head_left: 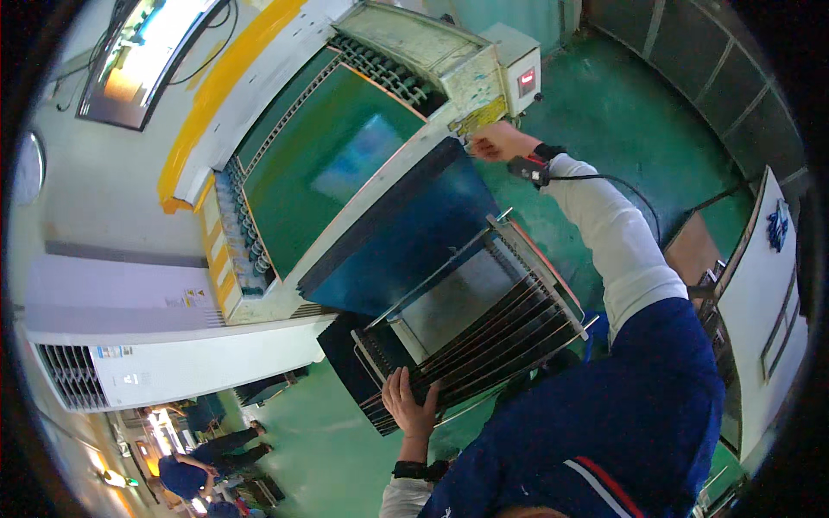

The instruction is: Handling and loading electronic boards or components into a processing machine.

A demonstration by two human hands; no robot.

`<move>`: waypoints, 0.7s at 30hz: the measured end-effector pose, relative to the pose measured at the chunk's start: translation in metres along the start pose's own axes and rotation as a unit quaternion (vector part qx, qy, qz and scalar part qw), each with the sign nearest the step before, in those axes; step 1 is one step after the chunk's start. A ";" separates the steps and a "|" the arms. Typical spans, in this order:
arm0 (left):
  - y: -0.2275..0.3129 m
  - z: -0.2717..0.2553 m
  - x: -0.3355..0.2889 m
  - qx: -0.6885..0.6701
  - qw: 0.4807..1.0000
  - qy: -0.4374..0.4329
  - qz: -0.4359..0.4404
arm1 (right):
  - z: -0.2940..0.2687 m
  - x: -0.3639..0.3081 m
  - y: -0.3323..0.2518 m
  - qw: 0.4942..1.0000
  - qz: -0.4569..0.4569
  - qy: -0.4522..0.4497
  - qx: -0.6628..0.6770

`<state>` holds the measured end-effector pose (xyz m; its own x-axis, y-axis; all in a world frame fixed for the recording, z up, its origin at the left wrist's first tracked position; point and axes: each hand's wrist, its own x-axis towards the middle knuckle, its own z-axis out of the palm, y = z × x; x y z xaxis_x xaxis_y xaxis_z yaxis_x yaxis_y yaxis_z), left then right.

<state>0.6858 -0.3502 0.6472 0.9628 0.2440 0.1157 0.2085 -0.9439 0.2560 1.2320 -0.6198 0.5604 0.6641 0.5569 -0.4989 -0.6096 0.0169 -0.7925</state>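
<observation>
My left hand (408, 401) rests with its fingers spread over the edges of thin dark boards (492, 332) that stand in a slotted metal rack (540, 272). Farther off, my right hand (501, 141) is by the near right corner of a roller conveyor machine (471, 78), close to the top corner of a dark blue sheet (406, 224). Its fingers are dark and smeared, so their grip does not show. On the rollers lies a large, shiny green panel (328, 164). The blue sheet slopes between the machine's front and the rack.
A white control box (518, 73) with a red display is at the machine's right end. A white air conditioner (199, 367) and a screen (147, 56) are at left. At right is a white-topped table (760, 302). A person (194, 466) works at lower left.
</observation>
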 end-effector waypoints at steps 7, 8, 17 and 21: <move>0.012 0.009 -0.006 0.032 0.999 -0.010 -0.037 | -0.118 -0.009 0.035 0.960 -0.112 0.185 0.177; 0.014 0.011 -0.005 0.025 0.999 -0.005 -0.040 | -0.128 -0.010 0.040 0.954 -0.116 0.199 0.195; 0.025 0.025 0.011 0.097 0.992 -0.016 -0.073 | -0.189 0.016 0.039 0.910 -0.120 0.329 0.223; 0.031 0.026 0.008 0.099 0.992 -0.014 -0.083 | -0.204 0.027 0.036 0.917 -0.140 0.316 0.199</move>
<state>0.7045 -0.3837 0.6309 0.9166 0.3952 0.0606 0.3906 -0.9174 0.0761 1.3160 -0.7741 0.4465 0.8599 -0.1068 -0.4992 -0.4031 0.4579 -0.7923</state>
